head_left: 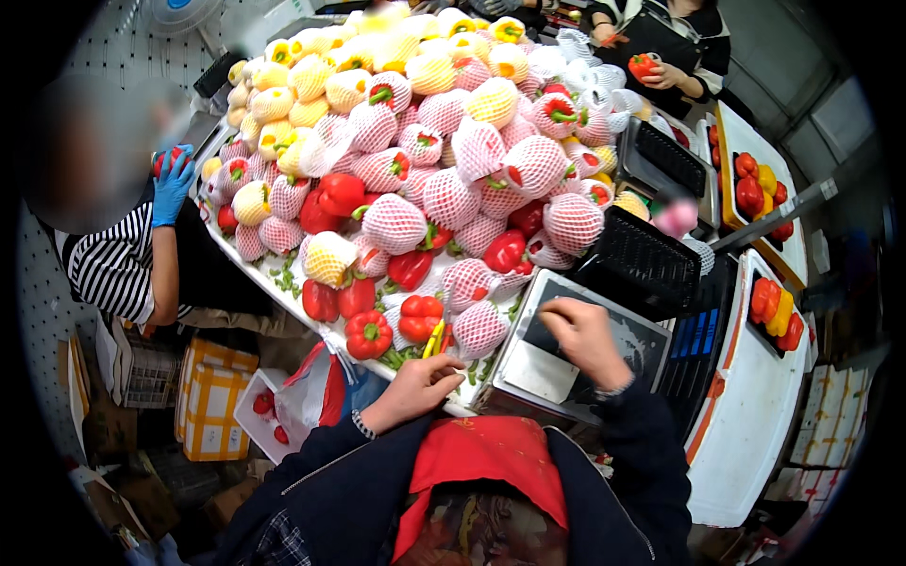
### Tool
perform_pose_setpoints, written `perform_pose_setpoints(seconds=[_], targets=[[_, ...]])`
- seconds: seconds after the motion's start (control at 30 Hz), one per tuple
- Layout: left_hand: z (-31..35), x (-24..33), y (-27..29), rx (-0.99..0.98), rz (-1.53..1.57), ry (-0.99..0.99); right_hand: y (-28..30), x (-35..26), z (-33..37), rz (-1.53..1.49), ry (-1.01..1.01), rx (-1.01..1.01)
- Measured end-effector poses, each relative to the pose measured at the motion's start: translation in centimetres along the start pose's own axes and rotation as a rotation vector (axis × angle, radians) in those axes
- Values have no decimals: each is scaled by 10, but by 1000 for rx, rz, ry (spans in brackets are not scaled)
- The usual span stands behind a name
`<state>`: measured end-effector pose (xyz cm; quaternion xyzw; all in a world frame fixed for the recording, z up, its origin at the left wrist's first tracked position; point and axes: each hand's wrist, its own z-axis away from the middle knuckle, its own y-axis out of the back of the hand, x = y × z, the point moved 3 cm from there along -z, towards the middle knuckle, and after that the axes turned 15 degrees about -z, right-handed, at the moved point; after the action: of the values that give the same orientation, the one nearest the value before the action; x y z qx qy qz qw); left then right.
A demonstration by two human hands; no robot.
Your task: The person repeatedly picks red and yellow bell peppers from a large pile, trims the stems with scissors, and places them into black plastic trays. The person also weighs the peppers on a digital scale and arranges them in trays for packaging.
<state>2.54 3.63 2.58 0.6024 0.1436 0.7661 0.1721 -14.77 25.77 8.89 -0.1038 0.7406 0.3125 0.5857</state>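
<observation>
Left hand [412, 392]: 7 o'clock, near slim yellow item [434, 338]; fingers narrow.
Right hand [585, 341]: 4 o'clock, over scale [642, 338]; fingers curled, contents unclear.

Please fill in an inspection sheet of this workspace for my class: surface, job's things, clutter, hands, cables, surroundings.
Surface: white table, mostly covered.
Job's things: bare red peppers; peppers in foam nets; white-framed device.
Clutter: green scraps; black tray beside the device.
Hands: left hand near a slim yellow item, grip unclear; right hand over the device, contact unclear.
Cables: nothing seen.
Surroundings: co-worker's blue-gloved hand at left; taped boxes below it.
</observation>
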Motion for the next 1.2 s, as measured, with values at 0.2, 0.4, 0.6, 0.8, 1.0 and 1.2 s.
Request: perform_pose_setpoints(seconds=[0.2, 0.4, 0.6, 0.8, 1.0, 1.2], targets=[[17, -24, 35, 467, -233, -63, -134, 25, -18, 11, -175, -264], [-1, -49, 47, 616, -513, -187, -177, 50, 8, -123, -413, -198], [-52, -61, 35, 310, -958, -219, -188, 76, 21, -370, -475, -161], [-74, -64, 43, 167, -1054, -113, -201, 68, 26, -773, -589, -50], [-26, -31, 96, 671, -830, -60, -205, 90, 37, -623, -516, -17], [-17, -61, 108, 248, 1199, 141, -213, 103, 37, -389, -344, -21]])
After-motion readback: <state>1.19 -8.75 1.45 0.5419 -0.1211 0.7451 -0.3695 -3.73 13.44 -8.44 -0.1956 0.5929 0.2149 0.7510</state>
